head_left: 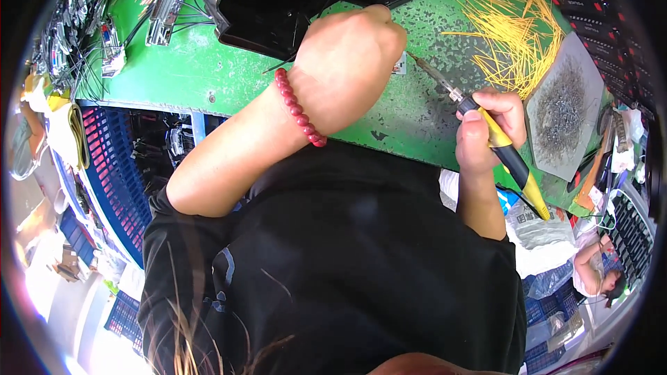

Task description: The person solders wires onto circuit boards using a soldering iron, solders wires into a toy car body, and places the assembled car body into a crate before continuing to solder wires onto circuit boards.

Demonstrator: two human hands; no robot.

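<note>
My right hand grips a yellow-and-black soldering iron. The iron's tip points up and left, close beside my left hand. That hand is closed with its back toward me, a red bead bracelet at the wrist, and its fingertips are hidden. Just below its knuckles a small pale part shows near the iron's tip; I cannot tell whether the fingers hold it. Both hands are over the worn green tabletop.
A large black panel lies beyond my left hand. Yellow wires are heaped at the far right, beside a grey plate with dark residue. Black-wired parts pile up at left. A blue crate stands lower left; another person is at lower right.
</note>
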